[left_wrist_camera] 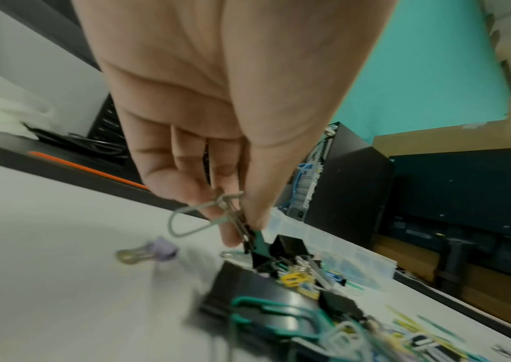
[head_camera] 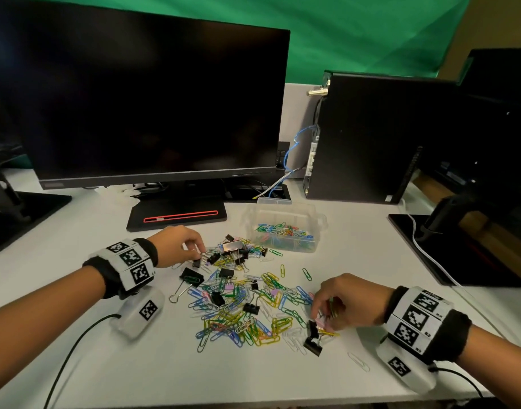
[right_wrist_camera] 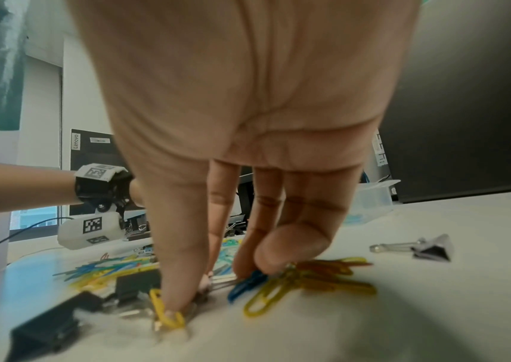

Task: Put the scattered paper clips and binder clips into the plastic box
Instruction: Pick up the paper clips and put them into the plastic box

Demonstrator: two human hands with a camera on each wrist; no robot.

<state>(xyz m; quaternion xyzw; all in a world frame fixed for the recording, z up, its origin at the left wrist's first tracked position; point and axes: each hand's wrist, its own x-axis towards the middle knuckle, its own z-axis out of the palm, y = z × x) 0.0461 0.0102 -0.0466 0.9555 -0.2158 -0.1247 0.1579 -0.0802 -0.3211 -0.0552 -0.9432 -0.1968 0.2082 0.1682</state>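
Note:
A heap of coloured paper clips (head_camera: 241,305) and black binder clips (head_camera: 191,276) is spread over the white desk (head_camera: 135,373). Behind it stands the clear plastic box (head_camera: 315,221), open, with paper clips in it. My left hand (head_camera: 184,245) is at the heap's far left edge; its thumb and fingers pinch a small black binder clip (left_wrist_camera: 249,236) whose wire handles stick out. My right hand (head_camera: 338,302) is at the heap's near right edge. Its curled fingertips (right_wrist_camera: 266,259) bunch paper clips (right_wrist_camera: 278,289) against the desk, beside a black binder clip (head_camera: 313,330).
A dark monitor (head_camera: 141,98) on a black base (head_camera: 176,215) stands behind the heap. A black computer tower (head_camera: 368,137) is right of the box, and another monitor foot (head_camera: 454,249) with a white cable lies further right. A loose white paper clip (head_camera: 359,361) lies near the front.

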